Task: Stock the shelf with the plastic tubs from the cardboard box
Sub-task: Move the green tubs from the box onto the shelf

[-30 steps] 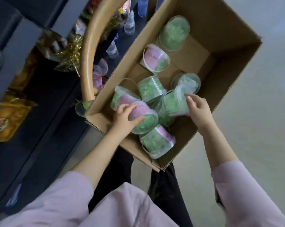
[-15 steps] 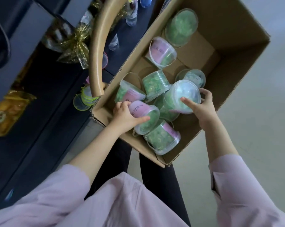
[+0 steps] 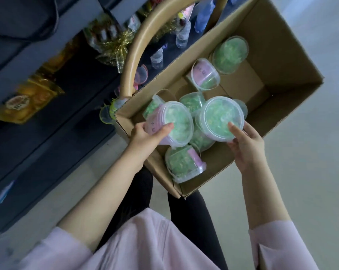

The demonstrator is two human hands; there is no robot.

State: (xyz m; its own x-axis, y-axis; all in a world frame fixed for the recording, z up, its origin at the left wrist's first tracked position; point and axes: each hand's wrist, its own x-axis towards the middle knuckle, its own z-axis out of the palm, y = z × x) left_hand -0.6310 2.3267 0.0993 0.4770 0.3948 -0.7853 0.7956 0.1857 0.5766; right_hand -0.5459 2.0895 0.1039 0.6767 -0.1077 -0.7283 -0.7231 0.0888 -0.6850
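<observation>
Tub (image 3: 177,123) in left hand (image 3: 145,135), second tub (image 3: 221,117) in right hand (image 3: 246,149), both top-up

Soft, even light is received from the right: floor (image 3: 301,162) is rendered pale, shelf (image 3: 48,149) is left dim, box (image 3: 285,98) right inner wall is shaded. A weak sheen is noted on the lids of the left tub (image 3: 177,121) and right tub (image 3: 220,115). Left edge is smeared by blur, yellow packet (image 3: 26,102) worst; straight lines are bowed toward the frame edges.
</observation>
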